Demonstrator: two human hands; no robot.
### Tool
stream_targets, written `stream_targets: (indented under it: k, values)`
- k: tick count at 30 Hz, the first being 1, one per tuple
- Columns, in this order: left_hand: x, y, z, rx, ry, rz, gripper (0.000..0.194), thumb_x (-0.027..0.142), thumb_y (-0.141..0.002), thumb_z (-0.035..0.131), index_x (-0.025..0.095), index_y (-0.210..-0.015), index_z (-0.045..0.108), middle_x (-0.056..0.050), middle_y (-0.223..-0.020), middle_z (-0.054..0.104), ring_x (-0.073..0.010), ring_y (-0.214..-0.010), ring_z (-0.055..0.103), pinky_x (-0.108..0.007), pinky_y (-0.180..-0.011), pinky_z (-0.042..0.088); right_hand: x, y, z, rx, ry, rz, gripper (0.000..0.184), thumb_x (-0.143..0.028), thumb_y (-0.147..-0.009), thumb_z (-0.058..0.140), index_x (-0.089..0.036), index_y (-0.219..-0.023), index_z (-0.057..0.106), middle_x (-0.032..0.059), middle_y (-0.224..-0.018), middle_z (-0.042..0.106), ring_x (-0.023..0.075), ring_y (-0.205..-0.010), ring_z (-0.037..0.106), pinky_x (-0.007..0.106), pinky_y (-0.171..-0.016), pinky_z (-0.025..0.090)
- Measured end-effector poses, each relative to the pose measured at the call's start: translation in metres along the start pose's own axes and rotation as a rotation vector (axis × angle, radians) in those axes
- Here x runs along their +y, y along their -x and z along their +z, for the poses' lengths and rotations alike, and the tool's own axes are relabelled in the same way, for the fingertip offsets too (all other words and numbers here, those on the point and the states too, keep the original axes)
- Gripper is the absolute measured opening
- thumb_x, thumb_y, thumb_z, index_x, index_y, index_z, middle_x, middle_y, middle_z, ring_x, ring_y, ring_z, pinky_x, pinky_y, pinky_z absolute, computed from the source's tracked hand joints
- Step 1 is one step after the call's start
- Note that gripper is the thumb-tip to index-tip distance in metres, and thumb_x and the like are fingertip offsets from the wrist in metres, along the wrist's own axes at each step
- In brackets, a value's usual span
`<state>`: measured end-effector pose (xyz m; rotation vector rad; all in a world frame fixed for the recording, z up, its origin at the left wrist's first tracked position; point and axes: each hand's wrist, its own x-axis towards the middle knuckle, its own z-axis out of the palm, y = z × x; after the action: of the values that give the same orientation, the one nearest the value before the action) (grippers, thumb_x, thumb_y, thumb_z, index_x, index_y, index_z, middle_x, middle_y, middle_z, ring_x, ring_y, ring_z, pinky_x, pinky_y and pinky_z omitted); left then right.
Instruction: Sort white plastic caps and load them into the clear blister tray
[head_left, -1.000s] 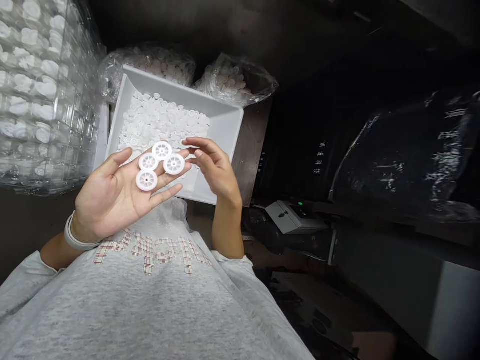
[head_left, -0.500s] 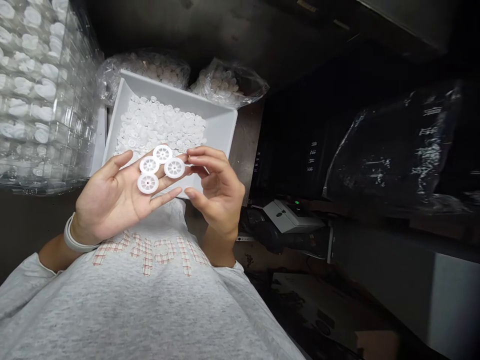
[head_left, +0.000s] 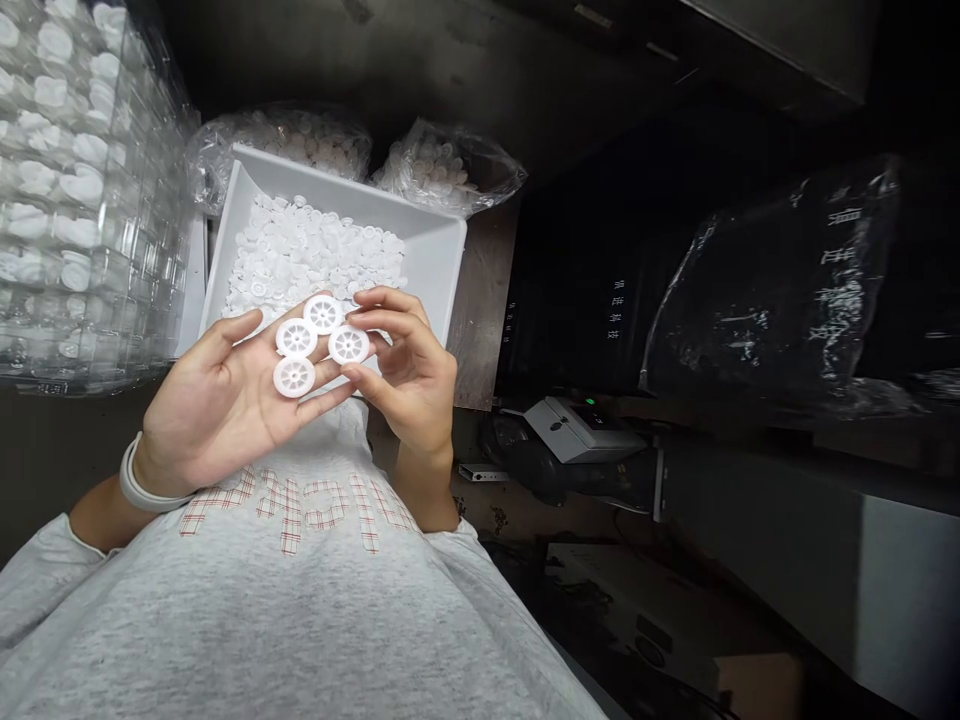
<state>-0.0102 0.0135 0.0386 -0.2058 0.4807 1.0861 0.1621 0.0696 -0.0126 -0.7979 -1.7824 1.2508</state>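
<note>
The left hand (head_left: 240, 395) lies palm up, its grip spread flat, four white spoked wheels (head_left: 296, 338) resting across its fingers. The right hand (head_left: 416, 375) curves in from the right — thumb and fingertips part-closed about the rightmost wheel (head_left: 349, 345), though I cannot tell whether this grip holds it. Beyond, a white bin (head_left: 435, 245) contains small white pieces (head_left: 315, 240); clear trays (head_left: 67, 200) stand stacked left.
</note>
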Motion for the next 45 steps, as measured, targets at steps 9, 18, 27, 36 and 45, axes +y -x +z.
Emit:
stream_targets:
  k: [9,18,27,36,45]
  values:
    - [0.000,-0.001,-0.002,-0.005,0.007,-0.007,0.059,0.033,-0.102,0.035,0.015,-0.158,0.032,-0.010,-0.146,0.054,-0.0230,-0.141,0.047,-0.039,-0.117,0.042,0.005,0.002,0.002,0.006,-0.031,-0.021,0.028,-0.031,-0.085,0.072,-0.027,-0.112,0.063,0.0036,-0.124,0.054,0.0138,-0.123,0.053,0.026,-0.090,0.058]
    - [-0.001,-0.001,-0.005,-0.004,-0.010,-0.021,0.060,0.036,-0.098,0.043,0.018,-0.155,0.037,-0.009,-0.149,0.052,-0.0276,-0.150,0.033,-0.052,-0.122,0.030,0.003,0.002,0.001,-0.002,-0.043,-0.024,0.031,-0.024,-0.084,0.073,-0.027,-0.113,0.064,0.0040,-0.123,0.054,0.0136,-0.123,0.053,0.026,-0.093,0.057]
    - [-0.001,0.000,-0.004,-0.013,-0.017,-0.022,0.058,0.036,-0.099,0.042,0.019,-0.154,0.039,-0.009,-0.149,0.051,-0.0267,-0.149,0.035,-0.050,-0.123,0.029,0.003,0.004,0.002,-0.001,-0.012,0.022,0.030,-0.031,-0.083,0.073,-0.026,-0.111,0.063,0.0052,-0.123,0.054,0.0164,-0.124,0.052,0.030,-0.093,0.059]
    - [0.000,0.000,-0.005,-0.030,-0.012,-0.024,0.060,0.036,-0.099,0.040,0.018,-0.157,0.035,-0.009,-0.148,0.053,-0.0254,-0.146,0.040,-0.048,-0.122,0.031,0.001,0.004,0.003,0.019,0.016,-0.001,0.030,-0.030,-0.082,0.074,-0.026,-0.109,0.063,0.0051,-0.121,0.055,0.0165,-0.123,0.053,0.029,-0.089,0.058]
    - [0.003,0.003,-0.004,-0.035,-0.025,-0.017,0.065,0.039,-0.099,0.039,0.017,-0.160,0.028,-0.011,-0.149,0.052,-0.0257,-0.144,0.042,-0.046,-0.120,0.036,-0.008,0.008,-0.001,0.040,0.078,0.020,0.038,-0.039,-0.084,0.072,-0.028,-0.117,0.057,0.0058,-0.125,0.054,0.0179,-0.124,0.054,0.032,-0.094,0.057]
